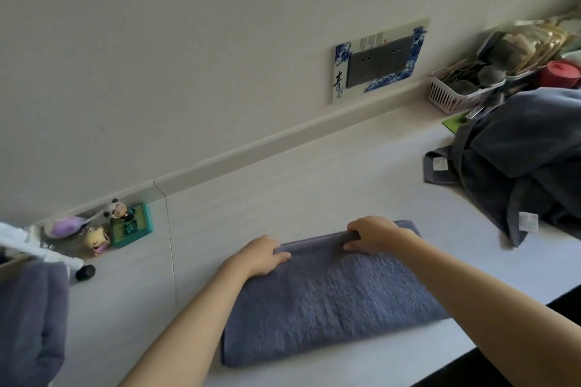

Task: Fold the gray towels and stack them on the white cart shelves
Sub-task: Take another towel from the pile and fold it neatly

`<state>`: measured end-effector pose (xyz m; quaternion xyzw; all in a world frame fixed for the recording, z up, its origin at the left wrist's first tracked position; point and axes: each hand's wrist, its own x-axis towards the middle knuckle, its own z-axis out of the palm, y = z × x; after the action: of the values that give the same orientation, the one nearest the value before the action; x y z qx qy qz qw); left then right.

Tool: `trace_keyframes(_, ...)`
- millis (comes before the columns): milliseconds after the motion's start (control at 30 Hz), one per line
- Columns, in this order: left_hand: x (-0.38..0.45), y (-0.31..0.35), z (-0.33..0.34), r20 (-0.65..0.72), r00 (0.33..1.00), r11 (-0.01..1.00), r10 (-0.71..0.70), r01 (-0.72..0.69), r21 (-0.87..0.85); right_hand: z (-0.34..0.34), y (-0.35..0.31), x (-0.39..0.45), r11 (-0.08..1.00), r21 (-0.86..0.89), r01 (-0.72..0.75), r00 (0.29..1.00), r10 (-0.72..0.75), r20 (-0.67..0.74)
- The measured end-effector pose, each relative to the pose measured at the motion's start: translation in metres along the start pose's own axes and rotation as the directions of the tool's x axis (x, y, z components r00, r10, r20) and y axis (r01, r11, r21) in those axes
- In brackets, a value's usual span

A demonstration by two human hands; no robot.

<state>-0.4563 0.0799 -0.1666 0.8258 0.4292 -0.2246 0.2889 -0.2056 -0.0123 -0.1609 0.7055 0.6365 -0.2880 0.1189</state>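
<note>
A folded gray towel lies flat on the white counter in front of me. My left hand grips its far edge near the left corner, fingers curled over the fabric. My right hand grips the same far edge further right, fingers curled round the fold. A heap of unfolded gray towels with white labels sits at the right. Another gray towel shows at the left edge, beside a white frame that may be the cart.
Small toy figures and a black cap stand by the wall at the left. A white basket of clutter and a red container sit at the back right. A decorated socket plate is on the wall.
</note>
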Motion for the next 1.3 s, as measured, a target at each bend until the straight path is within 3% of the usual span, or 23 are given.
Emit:
trace_keyframes(133, 0.003, 0.016, 0.004, -0.101, 0.992, 0.991, -0.081, 0.091, 0.098, 0.0, -0.002, -0.002, 0.998, -0.029, -0.052, 0.997, 0.051, -0.055)
trace_keyframes(200, -0.002, 0.029, 0.019, -0.337, 0.941, 0.979, -0.039, 0.104, 0.176, 0.013, -0.009, -0.007, 0.992, -0.103, -0.071, 0.97, 0.045, -0.239)
trace_keyframes(267, -0.006, 0.04, 0.043, -0.54, 0.836, 0.986, 0.097, -0.008, 0.164, 0.037, -0.025, -0.014, 0.994, -0.1, -0.034, 0.864, -0.021, -0.504)
trace_keyframes(333, -0.014, 0.044, 0.068, -0.567, 0.795, 0.975, 0.216, -0.142, 0.172, 0.064, -0.043, -0.024, 0.997, -0.021, 0.077, 0.785, -0.073, -0.615)
trace_keyframes(433, -0.023, 0.027, 0.087, -0.46, 0.869, 0.974, 0.182, -0.097, 0.203, 0.094, -0.049, -0.03, 0.997, -0.001, 0.08, 0.853, -0.069, -0.517)
trace_keyframes(600, -0.033, -0.022, 0.091, -0.533, 0.845, 0.991, -0.051, 0.107, 0.075, 0.096, -0.017, -0.034, 0.98, 0.076, -0.184, 0.858, 0.198, -0.474)
trace_keyframes(733, -0.044, -0.038, 0.087, -0.492, 0.835, 0.966, -0.246, 0.25, -0.059, 0.094, -0.006, -0.036, 0.95, 0.126, -0.287, 0.836, 0.312, -0.451)
trace_keyframes(833, -0.045, -0.032, 0.083, -0.485, 0.823, 0.953, -0.295, 0.291, -0.085, 0.09, -0.007, -0.036, 0.953, 0.121, -0.279, 0.836, 0.303, -0.458)
trace_keyframes(967, -0.061, -0.022, 0.082, -0.551, 0.705, 0.887, -0.446, 0.268, -0.376, 0.087, -0.026, -0.043, 0.953, 0.286, -0.095, 0.819, 0.239, -0.522)
trace_keyframes(1033, -0.071, -0.017, 0.081, -0.449, 0.68, 0.786, -0.58, 0.324, -0.526, 0.087, -0.05, -0.051, 0.89, 0.446, 0.093, 0.794, 0.205, -0.573)
trace_keyframes(1100, -0.076, -0.015, 0.082, -0.346, 0.679, 0.69, -0.647, 0.329, -0.645, 0.09, -0.082, -0.058, 0.749, 0.609, 0.261, 0.811, 0.173, -0.559)
trace_keyframes(1200, -0.081, -0.02, 0.079, -0.186, 0.71, 0.518, -0.68, 0.285, -0.806, 0.099, -0.125, -0.067, 0.499, 0.821, 0.276, 0.877, 0.219, -0.427)
trace_keyframes(1300, -0.086, -0.027, 0.072, -0.057, 0.788, 0.314, -0.613, 0.176, -0.933, 0.109, -0.144, -0.068, 0.315, 0.917, 0.244, 0.865, 0.356, -0.353)
